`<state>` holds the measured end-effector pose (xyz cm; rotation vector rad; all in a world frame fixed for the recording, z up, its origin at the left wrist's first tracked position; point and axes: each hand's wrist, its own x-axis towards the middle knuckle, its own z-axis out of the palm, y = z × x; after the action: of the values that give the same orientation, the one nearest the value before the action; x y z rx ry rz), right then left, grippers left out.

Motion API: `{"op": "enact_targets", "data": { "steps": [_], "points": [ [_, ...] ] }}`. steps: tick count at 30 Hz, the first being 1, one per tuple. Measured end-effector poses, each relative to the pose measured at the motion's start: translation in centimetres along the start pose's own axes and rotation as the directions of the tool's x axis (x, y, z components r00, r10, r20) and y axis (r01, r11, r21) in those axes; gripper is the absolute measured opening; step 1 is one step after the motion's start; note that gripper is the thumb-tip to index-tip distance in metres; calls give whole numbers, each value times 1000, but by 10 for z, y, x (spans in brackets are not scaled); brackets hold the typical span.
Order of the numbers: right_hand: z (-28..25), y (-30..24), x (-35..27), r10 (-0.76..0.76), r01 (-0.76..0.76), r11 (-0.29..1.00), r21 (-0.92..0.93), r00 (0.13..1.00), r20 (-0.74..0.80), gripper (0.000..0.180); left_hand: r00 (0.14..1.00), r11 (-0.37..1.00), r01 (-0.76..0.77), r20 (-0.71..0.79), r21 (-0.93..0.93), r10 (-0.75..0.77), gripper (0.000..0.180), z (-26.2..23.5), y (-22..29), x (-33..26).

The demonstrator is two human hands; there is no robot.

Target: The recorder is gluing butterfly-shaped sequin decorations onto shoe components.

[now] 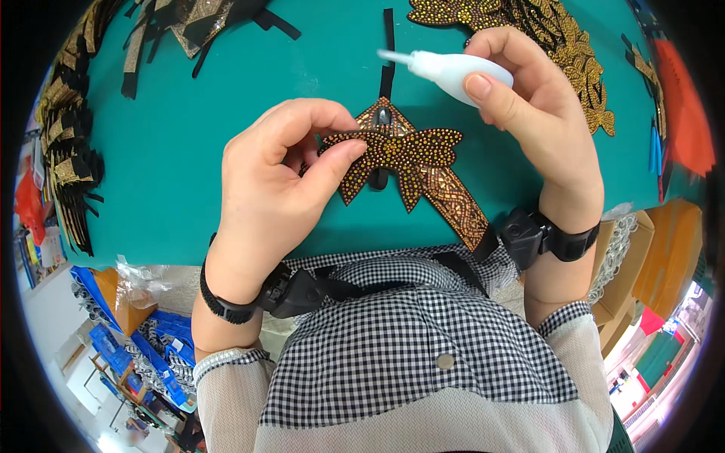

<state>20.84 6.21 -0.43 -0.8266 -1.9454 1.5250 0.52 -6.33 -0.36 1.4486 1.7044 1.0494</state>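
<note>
l/h [291,162] pinches studded bow [404,155] at left wing, prob. to steady it over beaded strap [455,202] on green table [166,181]; r/h [521,94] grips pale squeeze bottle [457,74], nozzle leftward, prob. for clearance.

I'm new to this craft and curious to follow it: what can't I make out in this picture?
All in the head view:
Left end of the studded bow: partly covered by the left hand; its back faces away.
Whether the jewelled strap joins the pointed piece: hidden by the bow.
Part of the squeeze bottle: behind the right hand; any drop at its nozzle is too small.
Gold-studded pile: cut off by the top edge.
</note>
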Motion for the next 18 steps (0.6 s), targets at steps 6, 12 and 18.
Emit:
{"op": "enact_targets", "data": {
  "steps": [6, 12, 18],
  "points": [
    [-5, 3, -1, 17, -19, 999, 38, 998, 58, 25, 998, 995, 50, 33, -86, -47, 16, 0, 0, 2],
    [-2, 1, 1, 27, -29, 998, 53, 999, 42, 23, 999, 995, 11, -40, -104, -15, 16, 5, -8, 3],
    [2, 1, 1, 15, -15, 1000, -8, 1000, 4, 21, 998, 996, 61, -3, -72, -61, 18, 2, 0, 3]
  ]
}}
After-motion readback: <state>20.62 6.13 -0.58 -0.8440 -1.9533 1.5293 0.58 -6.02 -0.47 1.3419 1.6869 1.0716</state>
